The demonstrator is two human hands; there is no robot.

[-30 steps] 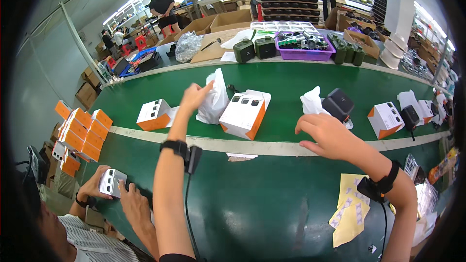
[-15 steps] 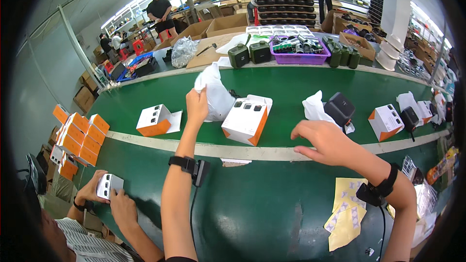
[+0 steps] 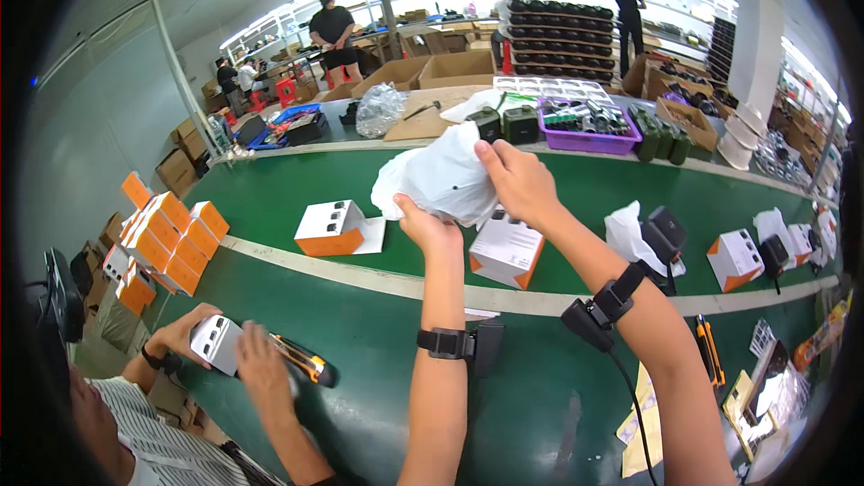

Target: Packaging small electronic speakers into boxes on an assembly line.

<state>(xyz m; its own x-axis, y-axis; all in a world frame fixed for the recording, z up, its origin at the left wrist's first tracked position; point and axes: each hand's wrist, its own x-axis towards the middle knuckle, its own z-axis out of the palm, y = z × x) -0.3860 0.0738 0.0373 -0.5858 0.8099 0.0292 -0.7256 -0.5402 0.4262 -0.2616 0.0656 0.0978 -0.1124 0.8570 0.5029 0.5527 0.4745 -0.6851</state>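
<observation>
bright workshop, long green tables point(image 3: 297, 193), stacked cardboard boxes point(image 3: 454, 67) behind

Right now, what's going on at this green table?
A person holds a crumpled white plastic bag up over the green conveyor table, with the left hand gripping it from below and the right hand at its upper edge. Just beneath sits a white and orange carton. At lower left, a co-worker's hands handle a small white box.

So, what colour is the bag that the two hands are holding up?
The bag is white, slightly see-through plastic; the left hand and right hand grip it. The head view shows it best.
</observation>
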